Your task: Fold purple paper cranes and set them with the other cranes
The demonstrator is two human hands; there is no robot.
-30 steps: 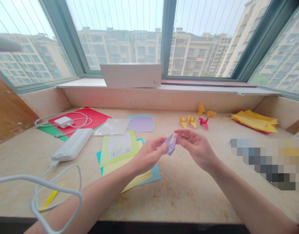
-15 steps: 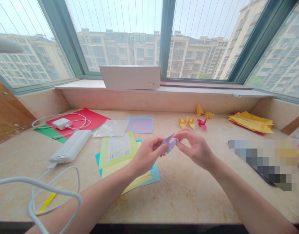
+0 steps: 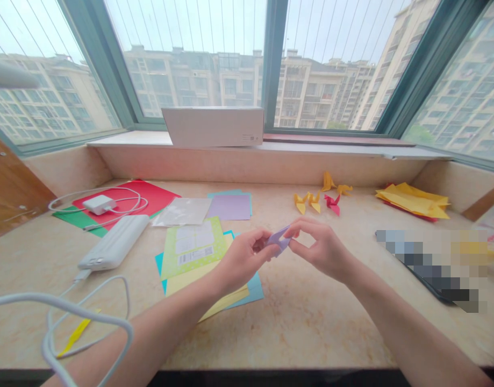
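Note:
Between my two hands, above the tabletop, is a small folded piece of purple origami paper (image 3: pixel 279 239). My left hand (image 3: pixel 250 251) pinches its left side between thumb and fingers. On its upper right edge, the thumb and forefinger of my right hand (image 3: pixel 318 247) close on the paper. My fingers cover part of the folds. Past my right hand stand several yellow paper cranes (image 3: pixel 300 203) and a red paper crane (image 3: pixel 333 204). Under and beside my left forearm lie a green patterned packet (image 3: pixel 194 244) and pale yellow sheets (image 3: pixel 190 282) over blue paper (image 3: pixel 255 287).
A white power bank (image 3: pixel 113 242), a charger (image 3: pixel 99 204) and looping cables lie on the left, near red paper (image 3: pixel 158 196). Purple sheets (image 3: pixel 230 207) lie at the back. Yellow papers (image 3: pixel 412 200) and a blurred dark object (image 3: pixel 428 274) are on the right. A white box (image 3: pixel 214 126) stands on the sill.
The purple folded paper has tilted, and its points sit closer together. My right fingers have moved slightly left, further onto it. The view has shifted slightly.

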